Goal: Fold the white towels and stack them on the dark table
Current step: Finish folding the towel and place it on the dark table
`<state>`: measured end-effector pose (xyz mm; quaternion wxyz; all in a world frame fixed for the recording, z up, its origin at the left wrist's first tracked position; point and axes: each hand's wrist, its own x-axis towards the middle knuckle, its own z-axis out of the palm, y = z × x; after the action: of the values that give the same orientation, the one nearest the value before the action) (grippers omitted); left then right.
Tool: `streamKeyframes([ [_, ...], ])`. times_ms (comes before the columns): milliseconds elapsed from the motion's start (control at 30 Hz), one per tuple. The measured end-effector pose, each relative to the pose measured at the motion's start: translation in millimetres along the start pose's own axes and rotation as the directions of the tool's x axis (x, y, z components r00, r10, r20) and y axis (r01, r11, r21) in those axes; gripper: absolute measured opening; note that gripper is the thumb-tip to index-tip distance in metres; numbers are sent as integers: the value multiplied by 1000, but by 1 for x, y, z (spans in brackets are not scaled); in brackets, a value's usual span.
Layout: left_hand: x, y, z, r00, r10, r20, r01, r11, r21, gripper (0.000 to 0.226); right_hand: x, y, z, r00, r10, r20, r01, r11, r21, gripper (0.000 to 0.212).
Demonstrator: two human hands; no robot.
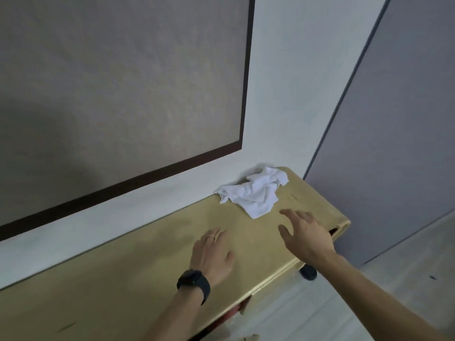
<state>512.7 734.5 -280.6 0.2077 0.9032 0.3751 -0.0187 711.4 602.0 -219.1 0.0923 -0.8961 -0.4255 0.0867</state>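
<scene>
So on the left there's a big beige wall panel [110, 82] with a dark brown frame [147, 173], and under it a gold-coloured tabletop [123, 279] running along the white wall.

The left hand [213, 254] is palm down low over the tabletop, fingers straight and pretty much together. They're a bit blurred, so I can't tell if they actually touch the surface. It has 1 thin ring [212, 237] on a finger and a black watch [194, 283] on the wrist, with a dark face I can't read.

There's 1 white towel [256, 193] lying crumpled at the far right end of the tabletop, up against the wall.

The right hand [307, 235] is just right of and nearer than the towel, fingers spread wide with the thumb out, holding nothing. Its fingertips [283, 211] sit just beside the towel's near corner without touching.

Far right is a grey wall panel [394, 143].
</scene>
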Motion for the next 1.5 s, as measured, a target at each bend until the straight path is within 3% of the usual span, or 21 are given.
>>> streamKeyframes([
  [433,161,-38,106,981,-191,30,191,981,25,55,196,48,126,988,-135,73,139,989,-49,43],
  [600,182,-45,135,945,-327,14,327,945,34,59,239,62,159,969,-222,105,234,966,-112,41],
  [767,183,-38,142,930,-366,20,365,930,34,62,262,78,173,959,-273,74,280,952,-121,26],
  [867,186,-35,133,914,-398,82,398,917,12,62,265,77,163,940,-341,7,341,938,-65,21],
  [933,190,-28,118,903,-414,115,421,906,-46,64,265,70,146,923,-386,4,383,918,100,17],
  [1033,201,-7,83,933,-357,-38,335,906,-259,68,259,48,104,876,-482,-6,453,820,350,17],
  [1167,216,27,25,921,-232,-313,82,900,-428,65,248,12,48,762,-634,-133,634,687,355,35],
  [1267,208,41,-18,918,-169,-358,28,930,-367,32,235,-12,10,711,-670,-214,693,616,376,25],
  [1333,186,40,-46,912,-177,-370,22,922,-386,18,220,-29,-15,723,-651,-230,683,622,383,20],
  [1500,102,13,-109,924,-219,-314,79,911,-404,20,176,-61,-52,681,-701,-210,731,632,258,14],
])
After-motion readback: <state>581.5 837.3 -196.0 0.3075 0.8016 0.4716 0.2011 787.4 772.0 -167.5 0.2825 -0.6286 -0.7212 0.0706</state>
